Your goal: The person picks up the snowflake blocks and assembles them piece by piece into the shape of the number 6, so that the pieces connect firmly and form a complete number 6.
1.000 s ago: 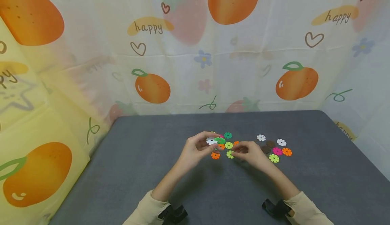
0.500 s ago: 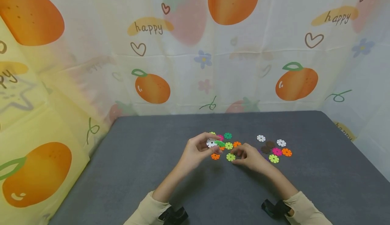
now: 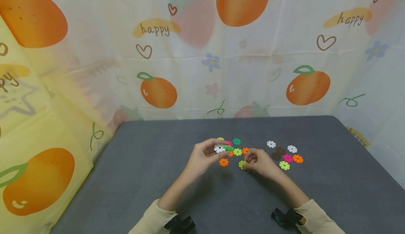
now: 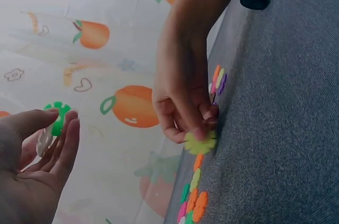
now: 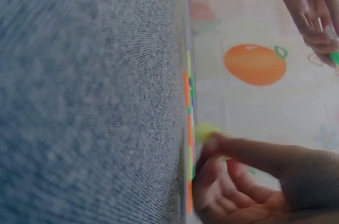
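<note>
Progress, judged from how the pieces lay: an early stage. Only two pieces looked brought together. The left hand (image 3: 204, 155) had its grip pinched on a bright-green, round, notched, plastic-looking disc (image 4: 59, 124), with a white, round, notched disc (image 4: 44, 142) up against it, both raised off the grey, cloth-like counter (image 3: 152, 177). The right hand (image 3: 262, 162) pinched a yellow-green, round, notched disc (image 4: 202, 145) low over the counter, well apart from that pair; it was not yet joined to anything.

Left over: loose flat discs in two groups. Beyond and between the hands lay, among others, a teal-green disc (image 3: 236, 141) and an orange disc (image 3: 223, 162); to the right lay a magenta disc (image 3: 288, 157), a dark brown disc (image 3: 281, 151) and more.

Hard to make out: whether green and white were slotted together or merely held touching; whether the yellow-green disc's lower edge met the counter, the disc being blurred in both wrist views. A purple disc (image 4: 222, 84) was mostly hidden by the right hand in the head view. Full count uncertain.
</note>
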Action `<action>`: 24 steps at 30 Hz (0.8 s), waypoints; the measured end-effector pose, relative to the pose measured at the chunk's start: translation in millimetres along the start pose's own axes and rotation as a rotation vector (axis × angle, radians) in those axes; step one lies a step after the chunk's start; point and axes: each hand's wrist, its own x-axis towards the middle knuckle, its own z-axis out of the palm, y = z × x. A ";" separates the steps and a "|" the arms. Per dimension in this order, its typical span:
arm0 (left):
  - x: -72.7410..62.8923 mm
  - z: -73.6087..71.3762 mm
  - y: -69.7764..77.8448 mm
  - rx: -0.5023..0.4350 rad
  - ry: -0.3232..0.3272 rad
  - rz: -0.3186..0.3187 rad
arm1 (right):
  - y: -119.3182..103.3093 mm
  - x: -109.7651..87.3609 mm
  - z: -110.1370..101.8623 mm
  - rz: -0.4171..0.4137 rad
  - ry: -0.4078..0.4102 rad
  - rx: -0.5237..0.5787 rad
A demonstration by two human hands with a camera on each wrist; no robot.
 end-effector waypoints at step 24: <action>4.2 -8.1 -2.8 -0.252 0.043 -0.365 | -66.4 -17.0 -12.0 0.110 -0.006 0.471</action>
